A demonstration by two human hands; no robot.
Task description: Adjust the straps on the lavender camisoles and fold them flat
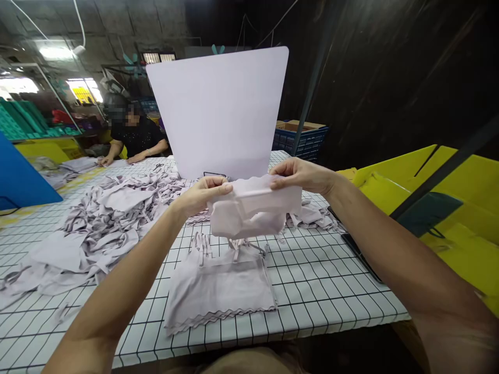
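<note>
A pale lilac garment point(255, 208) hangs in the air above the table, its scalloped edge uppermost. The left hand point(206, 192) pinches that edge near one end, thumb over fingers; the right hand point(302, 175) pinches it near the other, so the cloth stretches between them. Beneath is a table point(323, 291) covered in white cloth with a black grid, in a dim room with a dark wall point(390, 88) on the right. A neat stack of garments point(222, 291) lies below the hands, near the front edge. A loose heap point(117, 218) spreads to the left; a smaller pile point(314, 215) lies right. The upright white board point(222, 114) blocks the view straight ahead. Beyond the heap sits a co-worker point(136, 135). Gridded cloth shows between the stack and a dark flat object point(360, 257) at the right edge, beside yellow bins point(413, 166).
</note>
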